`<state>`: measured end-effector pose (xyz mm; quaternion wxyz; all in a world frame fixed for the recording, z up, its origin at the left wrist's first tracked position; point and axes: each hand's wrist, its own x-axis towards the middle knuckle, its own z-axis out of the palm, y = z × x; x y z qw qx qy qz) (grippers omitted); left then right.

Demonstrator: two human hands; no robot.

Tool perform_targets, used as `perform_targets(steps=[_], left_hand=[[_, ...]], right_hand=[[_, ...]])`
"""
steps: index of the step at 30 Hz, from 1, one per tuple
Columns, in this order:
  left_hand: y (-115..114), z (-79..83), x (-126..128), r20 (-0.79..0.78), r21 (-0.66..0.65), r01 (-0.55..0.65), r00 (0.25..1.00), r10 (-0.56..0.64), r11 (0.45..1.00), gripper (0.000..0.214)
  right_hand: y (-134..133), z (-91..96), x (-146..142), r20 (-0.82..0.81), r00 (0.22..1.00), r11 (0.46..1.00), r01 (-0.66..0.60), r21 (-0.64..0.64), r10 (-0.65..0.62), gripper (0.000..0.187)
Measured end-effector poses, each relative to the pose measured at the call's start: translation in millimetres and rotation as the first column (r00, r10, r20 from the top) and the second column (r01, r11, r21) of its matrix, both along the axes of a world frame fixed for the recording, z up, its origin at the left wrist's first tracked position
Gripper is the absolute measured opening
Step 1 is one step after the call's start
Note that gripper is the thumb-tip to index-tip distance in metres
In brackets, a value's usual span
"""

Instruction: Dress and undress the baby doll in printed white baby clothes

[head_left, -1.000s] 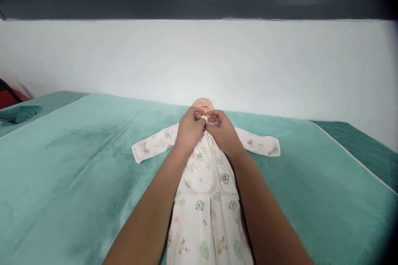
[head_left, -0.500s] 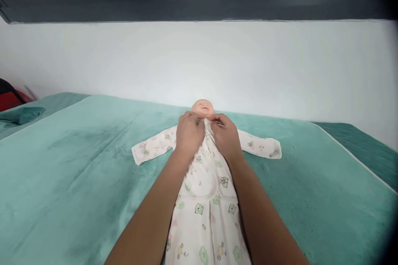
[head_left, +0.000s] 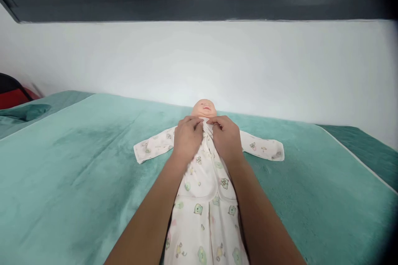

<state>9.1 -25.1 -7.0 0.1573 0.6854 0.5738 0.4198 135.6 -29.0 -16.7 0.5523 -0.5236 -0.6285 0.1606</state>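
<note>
- In the head view, our only one, we see the garment (head_left: 200,182) lying face up on the green cover (head_left: 93,145), its collar (head_left: 205,126) just below the head of the doll (head_left: 204,109).
- Our left hand (head_left: 187,137) is at one side of the collar, thumb and fingers drawn together; its grip appears to be pinching the cloth.
- Our right hand (head_left: 226,137) mirrors it on the other side, its grip also seeming closed on the collar, with a narrow strip of fabric between the two.
- We judge the step in hand to be handling and settling the neckline, where the front edges gather and overlap.
- The next move, we think, calls for light, even fingertip work there, drawing the edges level without dragging the garment or tipping the doll's head.
- Our hands hide much of the chest and shoulders, so we cannot make out any fastening or the exact contact of the fingertips.
- We cannot tell whether the doll's arms are inside the sleeves (head_left: 263,149); they lie spread outwards and nothing shows at the cuffs.
- The garment's lower end is cut off at the bottom edge, as is a red-and-black object (head_left: 12,93) at the left.
</note>
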Motion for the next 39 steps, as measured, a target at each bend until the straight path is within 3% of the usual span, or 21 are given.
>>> perform_targets(steps=[11,19,23,31,39], left_hand=[[-3.5,-4.3,-1.5,0.037,0.022,-0.001,0.999,0.000,1.000,0.032],[-1.4,-4.9,-1.2,0.050,0.012,-0.020,0.999,0.020,1.000,0.030],[0.3,-4.4,-0.9,0.042,0.020,-0.012,0.999,0.011,1.000,0.030],[-1.5,-2.7,-0.9,0.019,0.008,-0.021,1.000,0.021,1.000,0.026],[-3.1,-1.4,-0.7,0.049,-0.011,-0.013,0.999,0.014,1.000,0.023]], right_hand=[[3.7,-4.3,5.2,0.156,0.988,0.998,-0.032,0.048,0.024,0.039],[-0.2,-1.3,4.0,0.263,0.965,1.000,-0.013,-0.012,0.016,0.049],[-0.1,-0.1,3.4,0.207,0.978,0.998,-0.023,-0.056,0.034,0.047],[3.6,0.4,3.1,-0.072,0.996,0.983,-0.055,-0.177,0.042,0.034],[4.5,-0.2,3.4,-0.028,0.995,0.991,-0.098,-0.096,0.095,0.036]])
